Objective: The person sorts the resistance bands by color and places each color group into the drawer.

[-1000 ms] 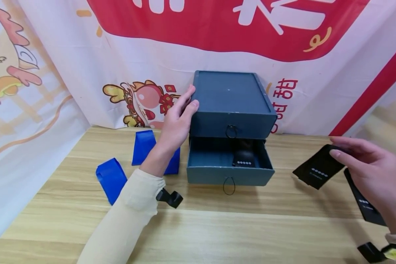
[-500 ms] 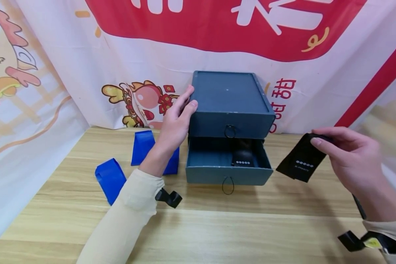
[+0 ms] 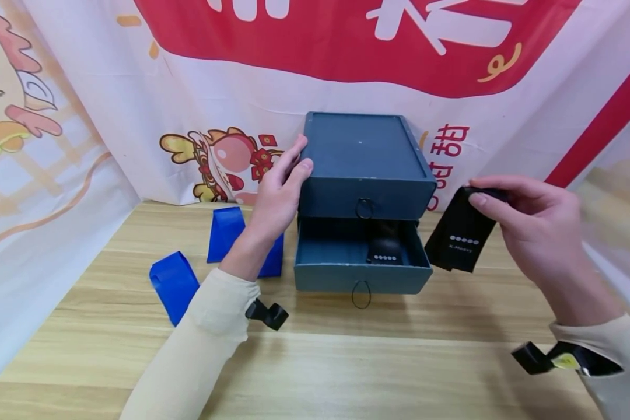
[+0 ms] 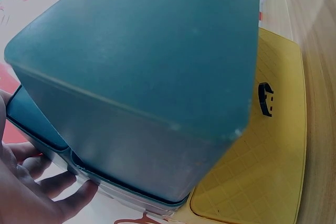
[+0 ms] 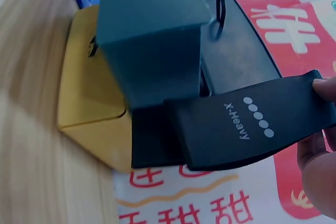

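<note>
My right hand pinches a black resistance band by its top end, between thumb and fingers. The band hangs just right of the pulled-out drawer; in the right wrist view the black band shows white dots and "X-Heavy". Inside that drawer, toward its right side, lies another black band. My left hand rests against the left side of the dark teal drawer box, fingers extended. The left wrist view shows the fingertips of my left hand along the box's side.
Two blue bands lie on the wooden table, left of the box. Below the pulled-out drawer is a yellow drawer with a black loop handle. A printed cloth hangs close behind.
My right hand has carried the black band left and upward, close to the open drawer. The black band on the table at right has gone out of sight. My left hand stays put.
</note>
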The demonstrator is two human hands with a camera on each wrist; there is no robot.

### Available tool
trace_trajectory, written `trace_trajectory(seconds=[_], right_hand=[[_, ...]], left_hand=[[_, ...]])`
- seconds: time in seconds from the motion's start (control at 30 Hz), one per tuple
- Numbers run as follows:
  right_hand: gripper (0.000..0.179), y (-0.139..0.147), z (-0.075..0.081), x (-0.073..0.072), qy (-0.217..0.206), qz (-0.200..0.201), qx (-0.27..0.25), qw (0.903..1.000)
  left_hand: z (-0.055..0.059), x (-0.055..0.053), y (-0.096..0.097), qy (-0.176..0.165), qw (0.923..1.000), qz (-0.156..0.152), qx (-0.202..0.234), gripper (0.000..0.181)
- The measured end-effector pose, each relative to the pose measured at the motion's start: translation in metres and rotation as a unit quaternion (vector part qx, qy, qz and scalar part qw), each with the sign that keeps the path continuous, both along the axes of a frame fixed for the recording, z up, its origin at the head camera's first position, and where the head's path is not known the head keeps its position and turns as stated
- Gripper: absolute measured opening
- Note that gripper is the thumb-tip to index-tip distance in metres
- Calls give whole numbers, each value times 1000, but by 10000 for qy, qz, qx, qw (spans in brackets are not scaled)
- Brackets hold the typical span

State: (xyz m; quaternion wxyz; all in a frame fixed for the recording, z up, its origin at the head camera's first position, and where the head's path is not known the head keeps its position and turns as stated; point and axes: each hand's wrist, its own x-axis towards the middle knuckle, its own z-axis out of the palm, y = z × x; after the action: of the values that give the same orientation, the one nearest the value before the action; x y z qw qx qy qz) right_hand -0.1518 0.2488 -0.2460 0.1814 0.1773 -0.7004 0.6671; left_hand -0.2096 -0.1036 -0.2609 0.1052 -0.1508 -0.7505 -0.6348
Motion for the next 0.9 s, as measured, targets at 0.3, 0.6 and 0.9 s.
trace_trajectory(seconds=[0.3,0.6,0.9], right_hand=[[31,-27,21,-6,379,259,25,9989],[29,-48,36,-7,817,299,121,9961],[27,-67,40,-6,896,423,189,9949]], left_hand=[[-1,-1,-2,-38,10000,27,-23,55],[-2,-3,-1,48,10000,42,4,55],[-2,-3,0,52,10000,33,18,55]])
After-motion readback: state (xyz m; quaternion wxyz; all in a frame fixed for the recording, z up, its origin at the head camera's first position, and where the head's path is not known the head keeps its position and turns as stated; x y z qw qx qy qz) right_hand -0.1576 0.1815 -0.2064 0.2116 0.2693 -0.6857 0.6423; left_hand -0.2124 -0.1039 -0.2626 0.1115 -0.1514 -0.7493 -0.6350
